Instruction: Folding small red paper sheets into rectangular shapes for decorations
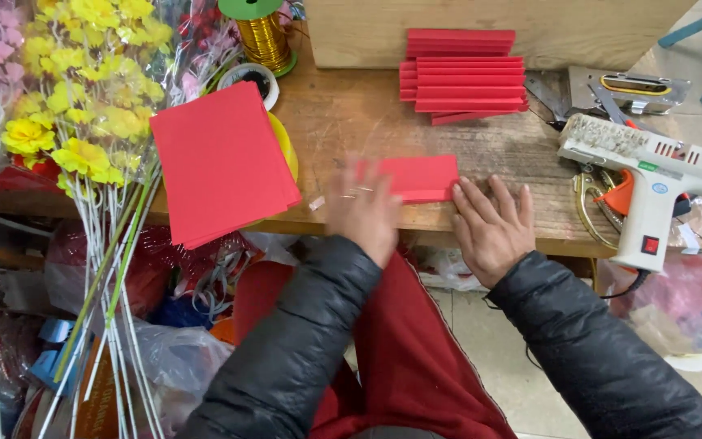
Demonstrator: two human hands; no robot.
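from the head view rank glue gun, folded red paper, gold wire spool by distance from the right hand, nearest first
1. Folded red paper, touching the right hand on its left.
2. Glue gun, to the right.
3. Gold wire spool, far back left.

Matt red paper [418, 177] lies on a worn, scratched wooden table [343, 122].

Bench count, head view

Hands: two, left hand [361, 207] blurred, right hand [491, 225] at 3 o'clock of it. One folded red sheet [420, 177] under them. One loose stack of red paper [221, 162] at 9 o'clock; folded red strips [465, 77] at 12, about eight, edges hard to separate. One glue gun [643, 175], one stapler [627, 89], one gold wire spool [263, 34]. Yellow flower bunch [83, 89]: one.
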